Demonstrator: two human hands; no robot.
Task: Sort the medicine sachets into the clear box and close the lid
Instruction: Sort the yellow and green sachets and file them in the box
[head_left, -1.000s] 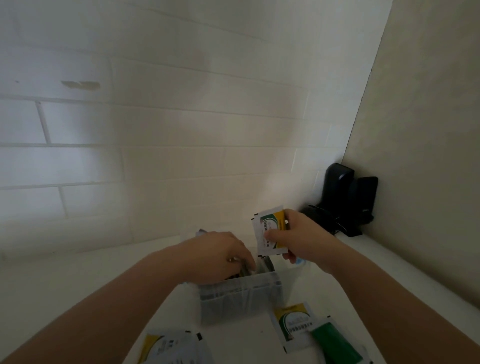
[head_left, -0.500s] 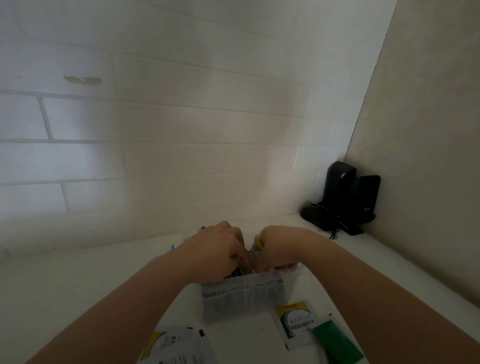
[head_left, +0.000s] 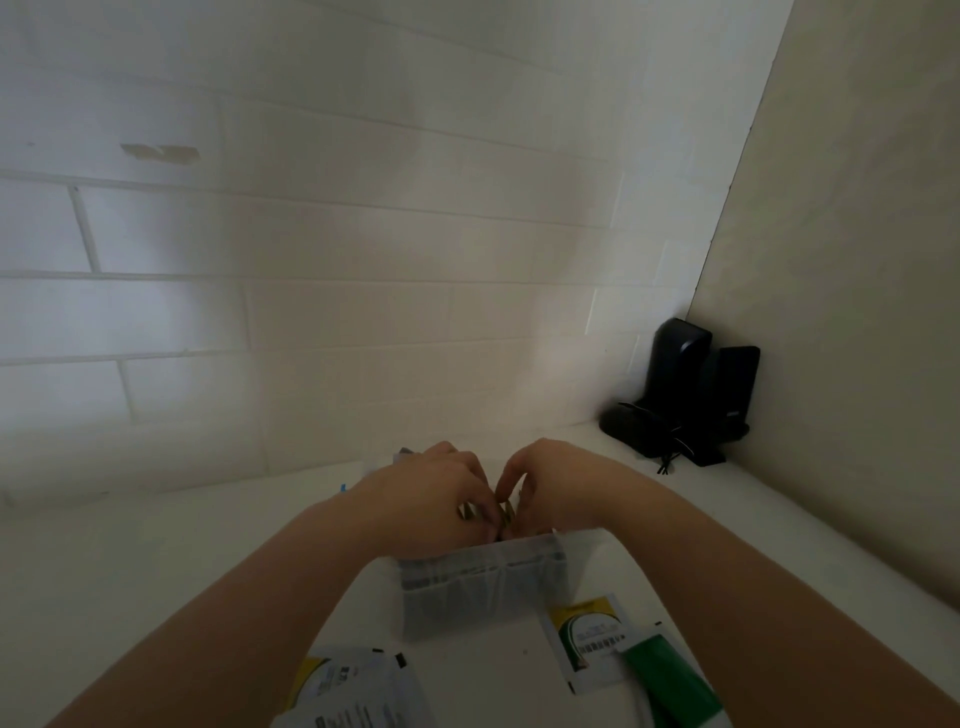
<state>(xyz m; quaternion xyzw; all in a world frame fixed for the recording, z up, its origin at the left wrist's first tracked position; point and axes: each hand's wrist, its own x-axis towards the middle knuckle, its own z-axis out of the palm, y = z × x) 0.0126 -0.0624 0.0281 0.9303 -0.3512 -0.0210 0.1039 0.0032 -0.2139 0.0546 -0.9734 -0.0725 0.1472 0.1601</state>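
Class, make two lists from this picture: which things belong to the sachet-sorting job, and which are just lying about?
Job: clear box; yellow sachet; green sachet; sachets at the bottom edge; left hand and right hand, both at the box's open top.

Lying about: black devices in the corner.

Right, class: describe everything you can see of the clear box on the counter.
The clear box is a small translucent plastic container, its near wall ribbed and greyish. It stands upright and open-topped on the white counter. Both hands, left and right, reach into its top among sachets standing inside. No lid is on it.
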